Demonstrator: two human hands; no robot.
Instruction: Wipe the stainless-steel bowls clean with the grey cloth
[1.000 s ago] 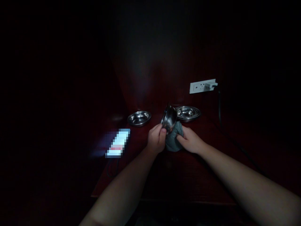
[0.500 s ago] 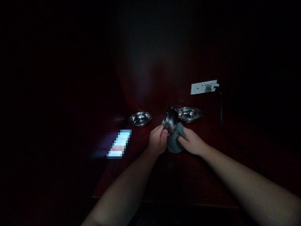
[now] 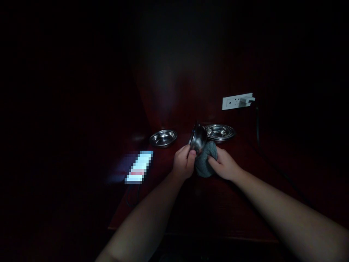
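A shiny metal bowl (image 3: 199, 138) is tilted on its side above the table, its outer side facing right. My left hand (image 3: 184, 162) is closed on its lower rim, thumb on the outside. My right hand (image 3: 224, 162) grips a grey-green cloth (image 3: 205, 163), bunched between thumb and fingers, close against the lower right of the bowl. Whether the cloth presses on the metal is hard to tell in the dim light. Behind my right hand lies a stack of metal bowls (image 3: 220, 132). Another metal bowl (image 3: 163, 138) stands upright to the left.
A lit phone (image 3: 139, 166), blurred into blocks, is at the left with a cable below it. On the back wall is a white socket (image 3: 237, 101) with a plug and a dark cord (image 3: 257, 125) hanging down. The dark red table (image 3: 218, 214) ends at a front edge.
My right hand and the cloth have shifted slightly to the right. The bowl stays in my left hand at nearly the same tilt.
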